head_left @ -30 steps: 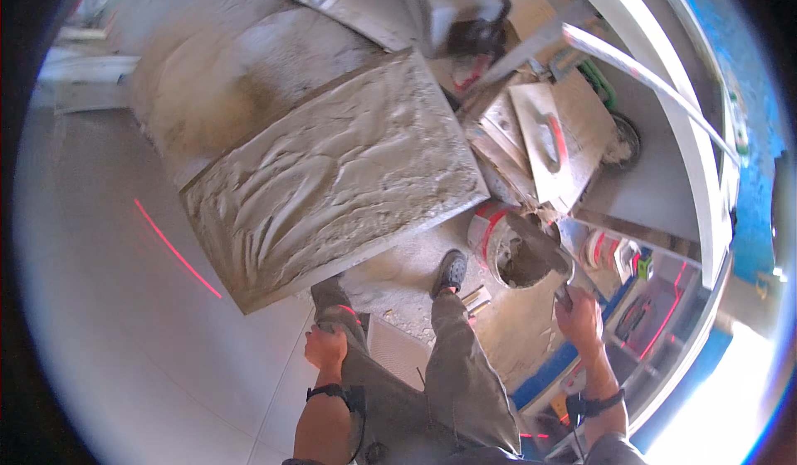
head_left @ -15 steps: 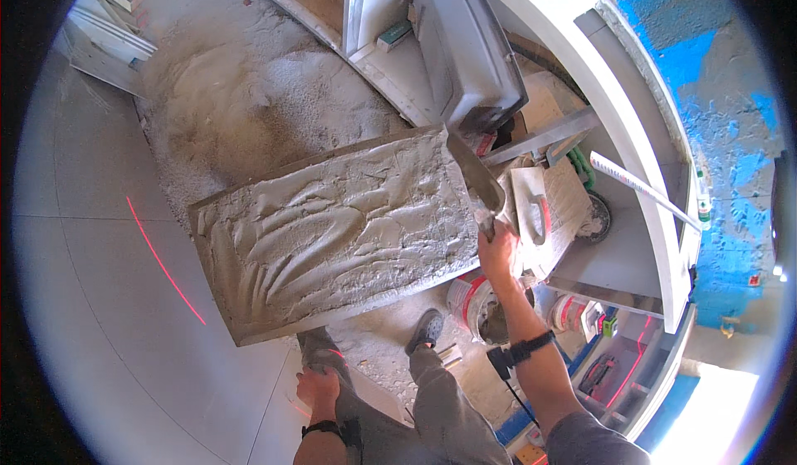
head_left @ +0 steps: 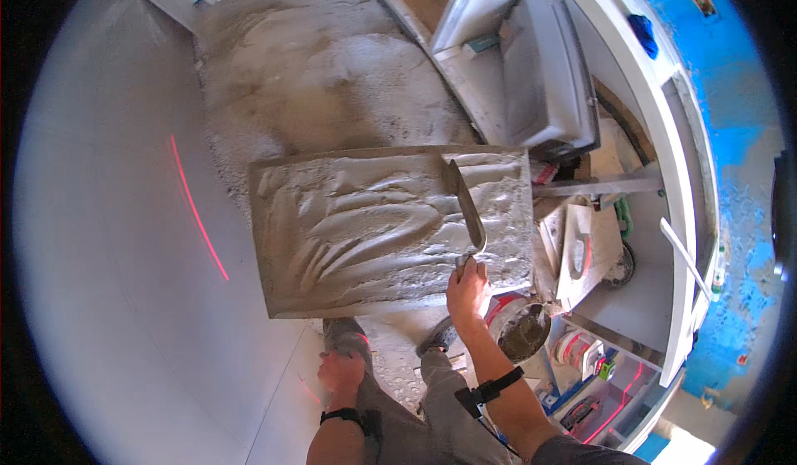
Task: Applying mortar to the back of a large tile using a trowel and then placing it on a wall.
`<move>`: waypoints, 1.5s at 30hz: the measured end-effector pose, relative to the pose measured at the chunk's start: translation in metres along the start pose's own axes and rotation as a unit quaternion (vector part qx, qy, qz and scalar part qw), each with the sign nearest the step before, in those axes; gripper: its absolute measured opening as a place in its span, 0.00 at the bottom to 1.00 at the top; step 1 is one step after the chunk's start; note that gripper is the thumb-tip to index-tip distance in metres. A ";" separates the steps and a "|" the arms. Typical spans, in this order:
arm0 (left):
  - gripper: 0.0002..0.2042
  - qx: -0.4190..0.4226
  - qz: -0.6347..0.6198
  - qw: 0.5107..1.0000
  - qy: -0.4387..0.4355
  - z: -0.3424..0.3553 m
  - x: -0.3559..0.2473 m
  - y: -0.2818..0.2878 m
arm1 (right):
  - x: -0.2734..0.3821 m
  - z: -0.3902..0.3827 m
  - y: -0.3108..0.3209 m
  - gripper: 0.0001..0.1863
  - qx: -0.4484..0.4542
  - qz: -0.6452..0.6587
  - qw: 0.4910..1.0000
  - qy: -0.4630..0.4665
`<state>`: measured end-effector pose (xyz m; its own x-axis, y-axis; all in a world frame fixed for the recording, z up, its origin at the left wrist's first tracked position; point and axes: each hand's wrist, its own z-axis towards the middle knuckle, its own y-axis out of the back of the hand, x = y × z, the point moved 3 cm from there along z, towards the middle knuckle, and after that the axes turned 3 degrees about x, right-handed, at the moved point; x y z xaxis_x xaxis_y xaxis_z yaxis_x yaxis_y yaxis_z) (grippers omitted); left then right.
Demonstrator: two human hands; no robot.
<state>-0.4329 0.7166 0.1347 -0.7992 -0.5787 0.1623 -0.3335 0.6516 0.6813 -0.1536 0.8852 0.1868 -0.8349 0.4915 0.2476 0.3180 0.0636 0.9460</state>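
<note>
My right hand (head_left: 468, 291) is closed around the handle of a trowel (head_left: 470, 212) with a long, narrow blade. That blade lies over the right part of a grey mortar layer (head_left: 357, 232), which is spread in wavy ridges across a large rectangular slab (head_left: 261, 278). Below the slab's near edge, my left hand (head_left: 342, 371) rests by my knee with its fingers curled in, and nothing shows in it. A bucket (head_left: 504, 309) with mortar inside stands close to my right forearm.
Large grey tiles (head_left: 124, 257) cover the floor at left, crossed by a red laser line (head_left: 199, 208). Rough sandy ground (head_left: 332, 66) lies beyond the slab. A flat float (head_left: 573, 253), a grey plastic tub (head_left: 540, 75) and a white curved frame (head_left: 677, 133) are at right.
The trowel has come left from beyond the slab's right edge to over the mortar. My view has turned, so the slab sits further right and straighter. My left hand stays by my knee.
</note>
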 end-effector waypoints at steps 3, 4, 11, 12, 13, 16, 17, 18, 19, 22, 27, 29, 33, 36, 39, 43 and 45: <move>0.25 0.014 -0.027 0.999 0.007 0.006 0.007 0.001 | 0.037 -0.018 -0.006 0.12 0.068 0.059 0.995 0.033; 0.25 0.028 -0.018 0.999 0.014 0.010 0.010 -0.001 | 0.045 -0.021 -0.008 0.12 0.072 0.060 0.995 0.040; 0.25 0.045 -0.033 0.998 0.024 0.021 0.022 0.013 | 0.098 -0.035 -0.026 0.12 0.167 0.133 0.968 0.132; 0.25 0.046 -0.034 0.998 0.029 0.023 0.024 0.015 | 0.107 -0.036 -0.029 0.13 0.198 0.155 0.958 0.139; 0.25 0.047 -0.028 0.998 0.018 0.023 0.023 0.017 | 0.117 -0.037 -0.033 0.13 0.229 0.177 0.946 0.145; 0.25 0.048 -0.032 0.998 0.000 0.029 0.026 0.020 | 0.139 -0.039 -0.045 0.14 0.262 0.218 0.923 0.178; 0.25 0.050 -0.043 0.998 -0.004 0.029 0.027 0.021 | 0.144 -0.038 -0.049 0.14 0.264 0.219 0.922 0.178; 0.25 0.052 -0.053 0.997 -0.010 0.029 0.029 0.021 | 0.151 -0.038 -0.055 0.14 0.300 0.213 0.908 0.202; 0.25 0.053 -0.050 0.997 -0.008 0.027 0.030 0.020 | 0.157 -0.037 -0.060 0.14 0.334 0.208 0.891 0.225; 0.26 0.049 -0.053 0.997 -0.001 0.026 0.034 0.019 | 0.159 -0.040 -0.071 0.12 0.526 0.339 0.779 0.047; 0.26 0.008 0.004 0.999 -0.035 0.005 0.015 0.006 | 0.124 -0.053 -0.040 0.11 0.522 0.423 0.740 0.041; 0.26 0.000 0.019 0.999 -0.045 0.000 0.015 -0.006 | 0.089 -0.064 -0.022 0.12 0.514 0.435 0.737 0.053; 0.27 -0.013 0.041 0.998 -0.039 -0.012 0.013 -0.016 | -0.010 -0.108 0.034 0.14 0.386 0.375 0.836 0.110; 0.27 -0.049 0.065 0.994 -0.067 -0.018 0.011 -0.027 | -0.100 -0.157 0.086 0.14 0.247 0.379 0.885 0.110; 0.26 -0.057 0.106 0.989 -0.087 -0.026 -0.007 -0.041 | -0.216 -0.222 0.100 0.14 0.129 0.281 0.951 0.017; 0.26 -0.066 0.154 0.981 -0.102 -0.028 -0.006 -0.059 | -0.337 -0.277 0.065 0.15 0.035 0.113 0.982 -0.148; 0.25 -0.079 0.157 0.978 -0.115 -0.042 -0.022 -0.057 | -0.404 -0.290 0.026 0.15 0.068 0.030 0.967 -0.245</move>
<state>-0.3756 0.6712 0.1222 -0.9470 -0.2257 0.2288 0.0126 0.6853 0.7281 0.0619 0.4367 0.1722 -0.5109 0.8480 0.1406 0.4423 0.1190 0.8889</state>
